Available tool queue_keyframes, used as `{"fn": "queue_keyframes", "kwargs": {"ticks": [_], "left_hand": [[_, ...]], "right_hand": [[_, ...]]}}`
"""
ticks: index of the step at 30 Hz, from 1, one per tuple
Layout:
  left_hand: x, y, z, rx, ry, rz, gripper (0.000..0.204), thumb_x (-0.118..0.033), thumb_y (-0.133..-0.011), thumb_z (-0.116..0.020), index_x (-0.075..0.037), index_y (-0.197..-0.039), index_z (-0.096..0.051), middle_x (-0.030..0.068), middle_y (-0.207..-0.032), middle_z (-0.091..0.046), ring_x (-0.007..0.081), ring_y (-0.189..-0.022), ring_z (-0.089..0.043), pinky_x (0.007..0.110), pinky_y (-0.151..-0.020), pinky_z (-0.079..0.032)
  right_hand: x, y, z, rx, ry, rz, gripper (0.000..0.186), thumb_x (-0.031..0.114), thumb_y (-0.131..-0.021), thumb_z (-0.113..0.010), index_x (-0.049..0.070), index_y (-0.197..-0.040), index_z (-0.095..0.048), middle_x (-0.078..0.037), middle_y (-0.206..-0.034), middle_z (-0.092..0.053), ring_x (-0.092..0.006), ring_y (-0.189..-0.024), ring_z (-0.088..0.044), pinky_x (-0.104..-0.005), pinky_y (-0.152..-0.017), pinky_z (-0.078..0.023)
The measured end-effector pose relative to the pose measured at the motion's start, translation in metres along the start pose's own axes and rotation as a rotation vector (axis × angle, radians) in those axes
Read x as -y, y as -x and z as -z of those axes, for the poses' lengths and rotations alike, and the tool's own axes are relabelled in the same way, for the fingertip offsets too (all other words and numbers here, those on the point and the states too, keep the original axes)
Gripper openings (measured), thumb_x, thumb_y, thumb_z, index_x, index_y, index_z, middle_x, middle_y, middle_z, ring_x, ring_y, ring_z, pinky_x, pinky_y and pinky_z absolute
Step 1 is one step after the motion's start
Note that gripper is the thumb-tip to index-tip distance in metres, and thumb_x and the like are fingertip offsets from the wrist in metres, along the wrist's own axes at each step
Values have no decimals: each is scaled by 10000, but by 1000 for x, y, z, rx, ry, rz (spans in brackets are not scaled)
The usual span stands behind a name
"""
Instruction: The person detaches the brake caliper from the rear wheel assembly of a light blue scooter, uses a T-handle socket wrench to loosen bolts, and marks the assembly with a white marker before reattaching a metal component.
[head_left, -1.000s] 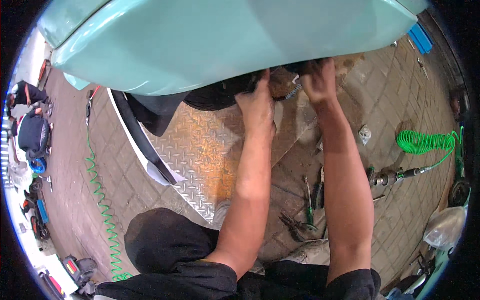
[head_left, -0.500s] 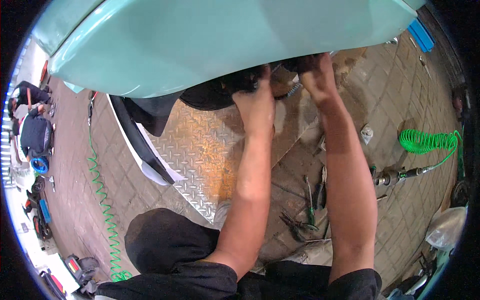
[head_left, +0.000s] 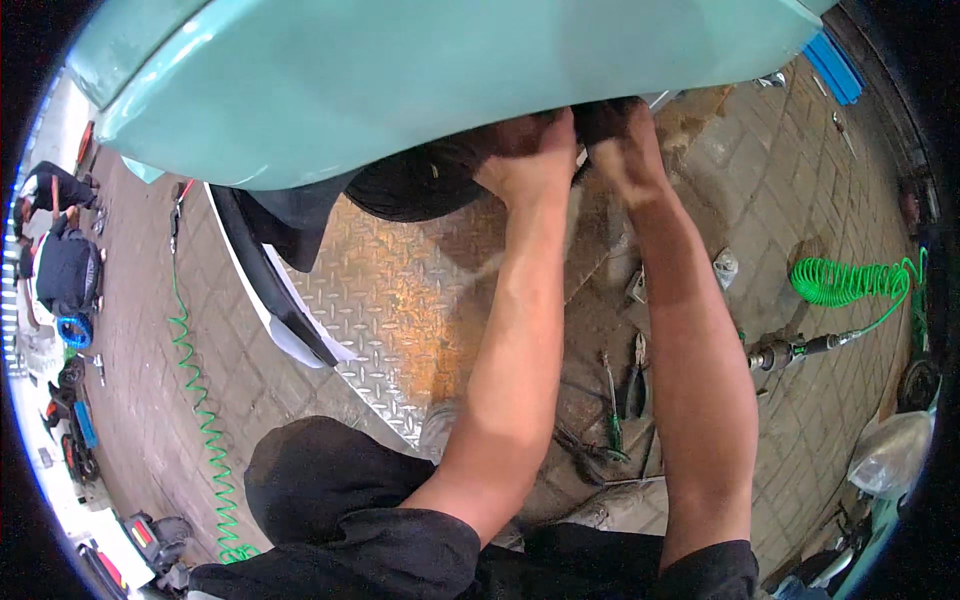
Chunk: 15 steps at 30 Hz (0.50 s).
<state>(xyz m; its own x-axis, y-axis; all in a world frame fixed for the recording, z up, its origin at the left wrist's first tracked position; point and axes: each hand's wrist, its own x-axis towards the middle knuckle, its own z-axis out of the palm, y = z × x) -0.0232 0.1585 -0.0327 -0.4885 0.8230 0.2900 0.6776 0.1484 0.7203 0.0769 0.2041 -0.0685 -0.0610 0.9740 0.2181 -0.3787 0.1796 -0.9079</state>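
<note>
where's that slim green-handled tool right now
In the head view, the green-handled tool lies on the floor between the left forearm and the right forearm, just left of the pliers.

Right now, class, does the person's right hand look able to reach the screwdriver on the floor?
Probably yes, if the right hand comes out from under the pale green panel: the screwdriver lies between the two forearms, and nothing seems to cover it.

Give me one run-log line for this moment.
left hand: at lower edge of teal panel, grip unclear | right hand: same edge, grip unclear | pliers: on floor
</note>
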Motion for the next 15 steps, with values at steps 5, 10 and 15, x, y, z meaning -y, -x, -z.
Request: {"fn": "queue_keyframes", "kwargs": {"ticks": [5, 10, 15], "left_hand": [[16, -2, -16, -147, -66, -37, 622, -430, -881, -583, -29, -1327, -416, 129, -1399, -429, 298, -1291, -385, 469, -1085, -269], [25, -4, -6, -262, 96, -111, 656, -391, -880, -605, -17, -1361, -362, 137, -1423, -395, 297, -1298, -367, 480, -1085, -256], [16, 14, 19, -69, 545, 37, 841, -334, -768, -771, 53, -1366, -323, 220, -1406, -386, 288, -1291, -379, 343, -1078, -279]], "right_hand": [[60, 31, -41, -120, -104, -429, 352, 269, -936, -482, 37, -1189, -559, -56, -1162, -592, -185, -1062, -522, -342, -936, -391], [48, 27, -42, -73, 213, -248, 370, 287, -926, -494, 23, -1175, -567, -67, -1146, -611, -188, -1028, -541, -337, -908, -405], [44, 17, -27, 19, 755, 92, 325, 223, -882, -541, 14, -1124, -600, -140, -1076, -644, -272, -1017, -579, -349, -891, -433]]}}
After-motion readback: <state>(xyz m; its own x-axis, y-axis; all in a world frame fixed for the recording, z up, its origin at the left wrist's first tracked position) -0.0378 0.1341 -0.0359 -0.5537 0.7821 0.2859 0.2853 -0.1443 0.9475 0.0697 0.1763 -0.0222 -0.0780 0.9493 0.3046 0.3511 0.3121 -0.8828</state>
